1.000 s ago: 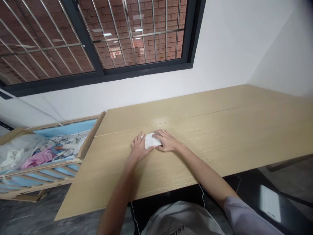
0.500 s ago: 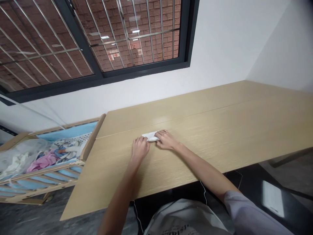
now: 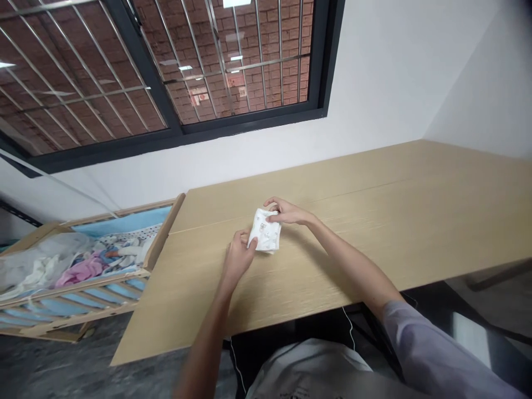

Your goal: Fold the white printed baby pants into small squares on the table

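Note:
A small folded white cloth [image 3: 266, 234] with a faint grey print is held up just above the wooden table, its printed face toward me. My left hand [image 3: 240, 252] pinches its left edge, thumb in front and fingers behind. At the top right corner, my right hand [image 3: 286, 213] grips it between thumb and fingers. Layers show along the lower edge, and its back is hidden from view.
The light wooden table [image 3: 357, 233] runs along the wall under a barred window [image 3: 233, 72]. On the left stands a wooden crib [image 3: 164, 238] holding a pink cloth [image 3: 83, 270] and other fabrics. A white cable [image 3: 236, 360] hangs below the table's front edge.
The folded cloth was lying low on the table as a narrow strip under both hands. It is now lifted and turned upright, showing its printed face. My right hand has moved up.

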`<state>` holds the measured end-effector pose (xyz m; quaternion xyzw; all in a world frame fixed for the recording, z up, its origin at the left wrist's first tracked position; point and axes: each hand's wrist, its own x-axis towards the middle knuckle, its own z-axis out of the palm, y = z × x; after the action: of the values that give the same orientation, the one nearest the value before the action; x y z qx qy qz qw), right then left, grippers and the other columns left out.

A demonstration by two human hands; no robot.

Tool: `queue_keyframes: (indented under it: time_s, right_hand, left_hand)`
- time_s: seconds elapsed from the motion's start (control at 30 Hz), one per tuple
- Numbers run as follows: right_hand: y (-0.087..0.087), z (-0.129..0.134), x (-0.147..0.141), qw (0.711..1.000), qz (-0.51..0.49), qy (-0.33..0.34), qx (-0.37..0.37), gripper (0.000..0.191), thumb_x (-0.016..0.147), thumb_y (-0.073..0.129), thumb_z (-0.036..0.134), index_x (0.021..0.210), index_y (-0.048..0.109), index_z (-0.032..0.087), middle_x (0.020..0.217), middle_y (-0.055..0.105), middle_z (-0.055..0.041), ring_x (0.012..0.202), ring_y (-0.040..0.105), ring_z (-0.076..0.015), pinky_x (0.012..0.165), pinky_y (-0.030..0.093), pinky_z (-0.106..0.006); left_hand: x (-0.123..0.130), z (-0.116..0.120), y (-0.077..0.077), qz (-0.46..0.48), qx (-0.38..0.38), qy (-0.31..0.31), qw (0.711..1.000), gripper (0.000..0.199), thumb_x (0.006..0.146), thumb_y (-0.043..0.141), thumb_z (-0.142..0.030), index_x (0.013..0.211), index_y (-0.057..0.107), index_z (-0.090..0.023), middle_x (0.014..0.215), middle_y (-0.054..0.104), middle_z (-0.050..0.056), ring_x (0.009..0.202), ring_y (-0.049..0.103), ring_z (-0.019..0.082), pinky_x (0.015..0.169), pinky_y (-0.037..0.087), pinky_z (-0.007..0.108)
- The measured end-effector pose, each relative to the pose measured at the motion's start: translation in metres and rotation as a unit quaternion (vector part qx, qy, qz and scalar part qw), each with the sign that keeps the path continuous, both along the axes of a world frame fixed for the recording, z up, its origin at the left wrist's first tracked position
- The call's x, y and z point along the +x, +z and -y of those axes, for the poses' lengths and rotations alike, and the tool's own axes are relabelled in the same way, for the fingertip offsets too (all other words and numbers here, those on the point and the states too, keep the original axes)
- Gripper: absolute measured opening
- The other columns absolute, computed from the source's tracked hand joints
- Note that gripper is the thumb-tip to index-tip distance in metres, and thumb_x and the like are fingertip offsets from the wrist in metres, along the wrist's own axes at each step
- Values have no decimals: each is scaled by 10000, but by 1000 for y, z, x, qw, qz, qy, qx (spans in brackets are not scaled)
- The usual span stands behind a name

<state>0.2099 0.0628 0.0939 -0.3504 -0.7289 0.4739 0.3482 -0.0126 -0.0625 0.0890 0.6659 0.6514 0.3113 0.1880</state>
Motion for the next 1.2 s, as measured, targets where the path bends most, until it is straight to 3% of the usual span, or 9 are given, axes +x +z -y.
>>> queue_keyframes:
  time_s: [0.1, 0.23, 0.43, 0.57, 0.67, 0.77, 0.87, 1.03, 1.2]
  right_hand:
    - [-16, -20, -11, 997, 58, 25, -51, 520, 640, 872, 264, 1093, 646, 146, 944, 705, -58, 716, 635, -139, 572, 479, -206]
    - [-55, -38, -25, 985, 109, 88, -97, 426, 566, 903, 300, 913, 715, 139, 820, 722, -34, 693, 643, -151, 591, 492, -220]
    - [-87, -44, -28, 992, 106, 54, -43, 451, 531, 920, 296, 916, 744, 141, 893, 742, -50, 779, 660, -166, 665, 501, -233]
    - [-81, -36, -25, 985, 159, 49, 33, 461, 637, 897, 316, 1023, 733, 126, 1028, 741, -107, 887, 684, -212, 773, 535, -291]
    - [-64, -19, -21, 967, 197, 30, 158, 514, 809, 792, 372, 1240, 666, 120, 1246, 679, -180, 1122, 653, -289, 965, 512, -398]
    - [-45, 11, -16, 943, 210, 42, 256, 593, 985, 564, 469, 1480, 491, 152, 1501, 510, -190, 1390, 481, -313, 1154, 367, -486]
    - [-36, 46, -12, 923, 220, 127, 287, 645, 1042, 408, 521, 1594, 327, 196, 1645, 318, -123, 1522, 288, -287, 1247, 208, -504]
    - [-51, 81, -9, 897, 216, 260, 284, 617, 1064, 372, 469, 1620, 247, 231, 1672, 235, -42, 1554, 195, -212, 1290, 99, -430]
    - [-71, 72, -7, 888, 229, 279, 285, 607, 1071, 350, 460, 1609, 282, 188, 1654, 282, -69, 1553, 197, -201, 1294, 100, -406]
  left_hand:
    - [12, 8, -23, -39, -57, 23, 997, 326, 959, 556, -392, 1163, 605, -142, 881, 765, 61, 826, 724, 193, 706, 483, 266]
    - [26, 19, -49, -115, -84, 50, 989, 277, 961, 541, -383, 1052, 654, -148, 950, 773, 117, 892, 732, 254, 724, 475, 310]
    - [38, 24, -51, -230, -74, 74, 967, 326, 976, 475, -379, 1079, 655, -128, 1103, 722, 185, 1042, 684, 325, 873, 469, 401]
    - [42, 30, -46, -265, -63, 85, 958, 370, 992, 425, -377, 1097, 653, -106, 1098, 700, 192, 1055, 661, 334, 898, 475, 431]
    - [50, 45, -50, -284, 14, 77, 956, 448, 991, 434, -405, 1234, 604, -69, 1224, 654, 216, 1153, 609, 348, 963, 462, 454]
    - [64, 66, -63, -282, 104, 26, 954, 598, 984, 456, -436, 1431, 465, -40, 1458, 522, 243, 1318, 505, 371, 1046, 432, 480]
    - [77, 80, -79, -279, 123, -6, 952, 622, 978, 465, -437, 1460, 452, -43, 1527, 465, 243, 1398, 431, 393, 1076, 417, 517]
    - [84, 83, -94, -297, 125, -29, 946, 598, 951, 511, -501, 1276, 626, -12, 1352, 604, 293, 1340, 494, 421, 1095, 391, 576]
    - [83, 83, -96, -294, 128, -26, 947, 603, 948, 516, -515, 1277, 643, -27, 1362, 601, 290, 1360, 473, 428, 1107, 371, 599]
